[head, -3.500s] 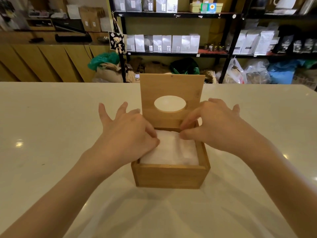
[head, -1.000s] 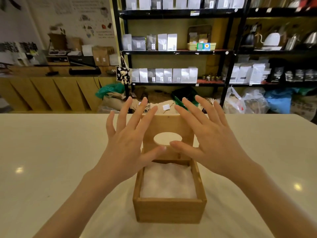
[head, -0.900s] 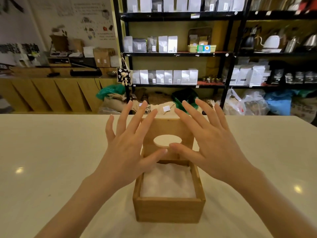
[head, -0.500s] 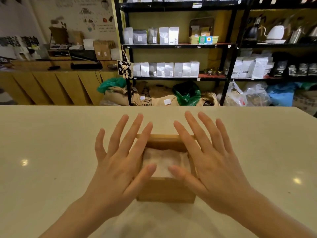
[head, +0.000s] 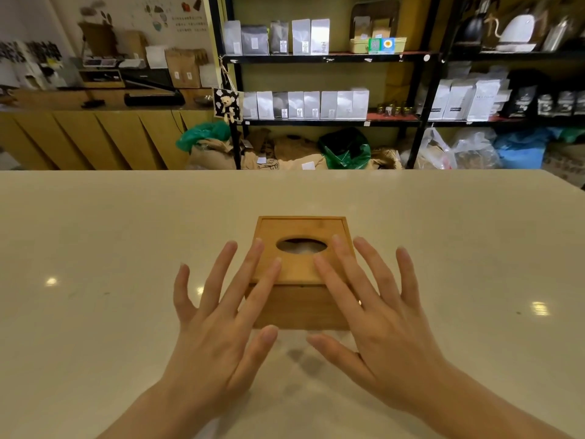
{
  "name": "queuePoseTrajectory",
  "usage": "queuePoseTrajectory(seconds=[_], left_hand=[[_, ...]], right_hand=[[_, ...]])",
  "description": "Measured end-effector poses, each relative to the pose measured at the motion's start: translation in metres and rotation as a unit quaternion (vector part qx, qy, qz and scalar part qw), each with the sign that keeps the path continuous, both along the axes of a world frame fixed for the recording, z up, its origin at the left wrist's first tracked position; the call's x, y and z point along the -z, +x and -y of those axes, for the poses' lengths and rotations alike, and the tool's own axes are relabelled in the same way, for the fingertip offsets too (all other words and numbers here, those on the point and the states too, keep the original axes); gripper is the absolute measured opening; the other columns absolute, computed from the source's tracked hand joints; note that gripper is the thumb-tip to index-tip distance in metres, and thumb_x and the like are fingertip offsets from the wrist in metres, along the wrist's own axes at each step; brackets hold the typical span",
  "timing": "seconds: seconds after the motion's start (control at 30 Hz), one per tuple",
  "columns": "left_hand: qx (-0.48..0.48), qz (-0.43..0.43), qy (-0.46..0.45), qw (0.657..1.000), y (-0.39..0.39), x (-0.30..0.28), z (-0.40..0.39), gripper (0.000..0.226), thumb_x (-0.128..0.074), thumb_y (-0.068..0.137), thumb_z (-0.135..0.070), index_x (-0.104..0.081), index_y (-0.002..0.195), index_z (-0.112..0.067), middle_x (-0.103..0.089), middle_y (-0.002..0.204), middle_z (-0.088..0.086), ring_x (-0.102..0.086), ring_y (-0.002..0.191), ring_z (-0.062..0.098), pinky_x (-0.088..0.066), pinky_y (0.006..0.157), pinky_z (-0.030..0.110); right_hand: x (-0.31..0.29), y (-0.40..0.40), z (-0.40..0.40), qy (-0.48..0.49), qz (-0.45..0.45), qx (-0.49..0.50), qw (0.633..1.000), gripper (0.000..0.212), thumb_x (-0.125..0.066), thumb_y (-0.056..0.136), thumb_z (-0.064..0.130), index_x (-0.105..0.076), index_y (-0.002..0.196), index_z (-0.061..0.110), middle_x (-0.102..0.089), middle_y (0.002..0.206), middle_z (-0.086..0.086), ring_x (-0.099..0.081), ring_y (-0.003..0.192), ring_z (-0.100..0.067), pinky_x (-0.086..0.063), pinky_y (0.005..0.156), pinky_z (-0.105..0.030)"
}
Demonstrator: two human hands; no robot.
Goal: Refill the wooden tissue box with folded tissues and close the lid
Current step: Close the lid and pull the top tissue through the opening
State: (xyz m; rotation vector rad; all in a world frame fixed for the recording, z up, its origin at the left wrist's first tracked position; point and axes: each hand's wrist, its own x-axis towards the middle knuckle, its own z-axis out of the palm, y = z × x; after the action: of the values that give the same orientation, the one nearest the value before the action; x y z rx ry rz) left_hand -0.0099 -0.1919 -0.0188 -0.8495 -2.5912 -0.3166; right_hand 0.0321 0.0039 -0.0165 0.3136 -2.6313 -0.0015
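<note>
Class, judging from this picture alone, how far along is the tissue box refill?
Done: the lid lies flat on the wooden box, with white tissue visible through its oval opening. In hand: nothing; the left hand and right hand are spread open over the box. Left: apparently nothing.

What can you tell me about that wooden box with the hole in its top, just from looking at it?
The wooden tissue box is a squarish box of light golden-brown wood standing upright on the pale counter. Its flat lid lies shut inside a raised rim and has an oval opening through which something pale shows dimly. The left hand and right hand are spread over its near corners, fingers straight; whether they touch the lid is unclear.
</note>
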Motion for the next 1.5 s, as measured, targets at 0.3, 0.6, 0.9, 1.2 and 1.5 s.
queuePoseTrajectory(seconds=[0.3,0.6,0.9,1.2,1.5], left_hand=[[0.03,0.026,0.003,0.999,-0.001,0.002,0.002,0.057,-0.006,0.094,-0.044,-0.032,0.139,-0.021,-0.032,0.15,0.001,-0.017,0.141,0.02,0.002,0.108,0.054],[0.088,0.011,0.093,0.992,-0.024,-0.037,-0.001,0.059,-0.016,0.095,-0.043,-0.071,0.092,-0.024,-0.069,0.097,-0.013,-0.046,0.114,0.001,-0.002,0.11,0.039],[0.107,0.049,0.116,0.986,-0.07,-0.056,-0.013,0.043,-0.042,0.079,-0.05,-0.063,0.111,-0.029,-0.061,0.118,-0.01,-0.043,0.112,-0.001,-0.04,0.095,0.03],[0.093,0.182,-0.107,0.973,-0.081,-0.046,-0.01,0.081,0.0,0.064,-0.078,0.017,0.137,-0.046,0.029,0.146,-0.025,0.044,0.122,-0.009,0.039,0.091,0.021],[0.078,0.227,-0.124,0.963,-0.08,-0.049,-0.012,0.079,-0.005,0.067,-0.077,0.021,0.136,-0.048,0.031,0.148,-0.023,0.045,0.123,-0.007,0.035,0.101,0.035]], right_hand=[[-0.001,0.001,0.001,-0.018,0.008,-0.009,1.0,0.064,-0.021,0.092,0.055,-0.05,0.131,0.014,-0.051,0.138,-0.011,-0.031,0.134,-0.025,-0.002,0.113,-0.05],[-0.035,-0.027,-0.006,-0.065,-0.054,-0.056,0.995,0.051,-0.024,0.096,0.038,-0.069,0.078,0.022,-0.069,0.079,0.006,-0.061,0.099,-0.018,-0.007,0.11,-0.045],[-0.073,-0.08,-0.007,-0.084,0.132,-0.101,0.982,0.024,-0.052,0.086,0.039,-0.07,0.096,0.027,-0.064,0.109,0.007,-0.044,0.113,-0.013,-0.036,0.098,-0.037],[-0.089,-0.111,0.006,0.12,0.258,-0.15,0.947,0.024,-0.053,0.087,0.04,-0.068,0.105,0.036,-0.016,0.156,0.007,0.003,0.143,-0.018,-0.007,0.115,-0.037],[-0.086,-0.115,0.014,0.188,0.233,-0.156,0.941,0.022,-0.052,0.087,0.038,-0.072,0.092,0.032,-0.012,0.158,0.002,0.012,0.143,-0.023,0.008,0.115,-0.038]])
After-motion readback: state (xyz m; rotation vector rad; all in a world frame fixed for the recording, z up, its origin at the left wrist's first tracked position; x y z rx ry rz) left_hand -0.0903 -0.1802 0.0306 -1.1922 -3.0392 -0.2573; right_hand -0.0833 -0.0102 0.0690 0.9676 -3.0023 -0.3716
